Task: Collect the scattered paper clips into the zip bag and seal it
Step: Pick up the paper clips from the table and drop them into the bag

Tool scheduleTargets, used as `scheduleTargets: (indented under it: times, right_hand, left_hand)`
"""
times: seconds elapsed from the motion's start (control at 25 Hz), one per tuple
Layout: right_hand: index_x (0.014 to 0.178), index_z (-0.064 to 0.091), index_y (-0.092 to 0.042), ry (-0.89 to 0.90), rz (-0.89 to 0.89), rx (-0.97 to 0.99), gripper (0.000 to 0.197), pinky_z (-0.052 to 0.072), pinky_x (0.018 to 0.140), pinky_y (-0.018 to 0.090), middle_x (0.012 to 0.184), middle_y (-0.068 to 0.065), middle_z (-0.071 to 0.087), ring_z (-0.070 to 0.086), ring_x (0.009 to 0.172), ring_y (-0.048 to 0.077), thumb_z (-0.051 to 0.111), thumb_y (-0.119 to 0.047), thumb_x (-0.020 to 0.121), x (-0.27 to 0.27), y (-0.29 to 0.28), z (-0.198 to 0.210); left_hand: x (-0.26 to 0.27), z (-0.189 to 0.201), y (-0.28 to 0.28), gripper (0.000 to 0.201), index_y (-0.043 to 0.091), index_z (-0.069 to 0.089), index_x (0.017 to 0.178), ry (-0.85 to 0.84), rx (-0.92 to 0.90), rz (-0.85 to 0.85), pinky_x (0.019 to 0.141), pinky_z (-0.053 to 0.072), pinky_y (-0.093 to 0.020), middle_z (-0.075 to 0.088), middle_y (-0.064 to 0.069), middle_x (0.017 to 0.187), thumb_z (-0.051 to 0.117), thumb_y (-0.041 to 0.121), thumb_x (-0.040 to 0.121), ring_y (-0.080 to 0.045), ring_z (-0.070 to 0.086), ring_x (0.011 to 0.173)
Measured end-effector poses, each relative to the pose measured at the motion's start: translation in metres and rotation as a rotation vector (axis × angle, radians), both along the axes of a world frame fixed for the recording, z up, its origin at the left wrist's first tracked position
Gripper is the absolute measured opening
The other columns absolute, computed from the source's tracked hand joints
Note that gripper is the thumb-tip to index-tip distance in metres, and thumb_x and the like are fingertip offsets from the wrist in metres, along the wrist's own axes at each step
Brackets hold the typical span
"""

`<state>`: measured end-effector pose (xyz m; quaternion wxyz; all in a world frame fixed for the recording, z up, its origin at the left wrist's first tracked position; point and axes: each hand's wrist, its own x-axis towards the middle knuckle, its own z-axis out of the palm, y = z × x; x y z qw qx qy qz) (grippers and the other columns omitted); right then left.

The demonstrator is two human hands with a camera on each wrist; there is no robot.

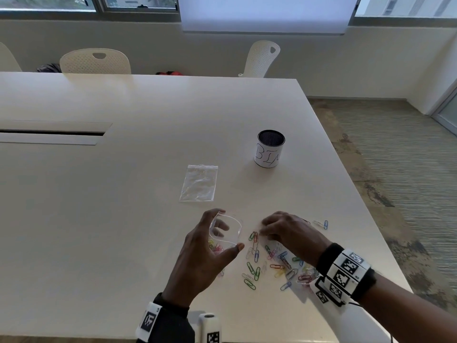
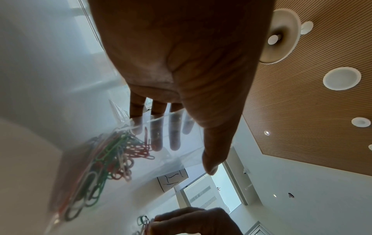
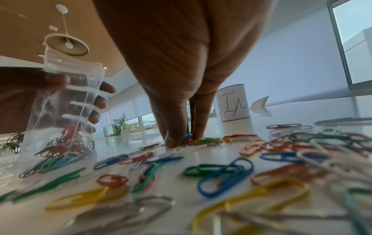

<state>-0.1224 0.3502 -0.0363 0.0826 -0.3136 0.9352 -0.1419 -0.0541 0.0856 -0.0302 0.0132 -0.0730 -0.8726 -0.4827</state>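
A large white table (image 1: 148, 169) fills most of the head view, with pale perforated chairs (image 1: 95, 61) along its far edge at the upper left and upper centre. Right of centre stands a dark mesh cup (image 1: 270, 151) wrapped in white paper, hand-lettered "BIN" as far as it can be read; in the right wrist view only "BI" and part of a third letter show.

An empty, flat zip bag (image 1: 199, 183) lies at the centre of the frame, just left of and below the cup, well apart from both hands.

In the lower centre, the left hand (image 1: 206, 256) grips a second zip bag (image 1: 223, 233) upright with its mouth spread open, thumb on the near side and fingers on the far side. The left wrist view shows coloured clips already gathered at that bag's bottom, with the fingers (image 2: 157, 127) seen through the plastic.

Just to its right, the right hand (image 1: 289, 230) is palm down over the table, its fingertips (image 3: 175, 136) drawn together and pinching at a blue clip (image 3: 188, 136) on the surface.

The scattered paper clips (image 1: 274, 263) lie in the lower right of the frame, beneath and beside the right hand, between the two wrists; a few more lie off to the right of it. Both wrists wear bands with black-and-white square markers (image 1: 346, 271).
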Motion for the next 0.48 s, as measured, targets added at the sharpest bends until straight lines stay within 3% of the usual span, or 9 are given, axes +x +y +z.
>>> scheduleTargets:
  times: [0.28,0.48]
  right_hand:
    - [0.113,0.075,-0.020,0.084,-0.026,0.081,0.021,0.058,0.086,0.022,0.111,-0.001,0.072,0.065,0.097,0.010,0.056,-0.021,0.105,-0.001,-0.010,0.001]
    - [0.095,0.075,-0.013,0.027,-0.052,0.100,0.023,0.045,0.063,0.010,0.095,0.000,0.068,0.066,0.078,0.011,0.054,-0.012,0.105,-0.015,-0.016,0.003]
  left_hand:
    - [0.001,0.003,-0.001,0.069,0.045,0.043,0.135,0.008,0.000,-0.001,0.078,0.066,-0.030,0.065,0.018,0.113,0.084,0.049,0.080,-0.001,0.067,0.105]
    - [0.002,0.002,-0.001,0.066,0.047,0.044,0.132,0.008,0.007,0.003,0.078,0.066,-0.031,0.066,0.019,0.111,0.085,0.048,0.081,0.001,0.067,0.104]
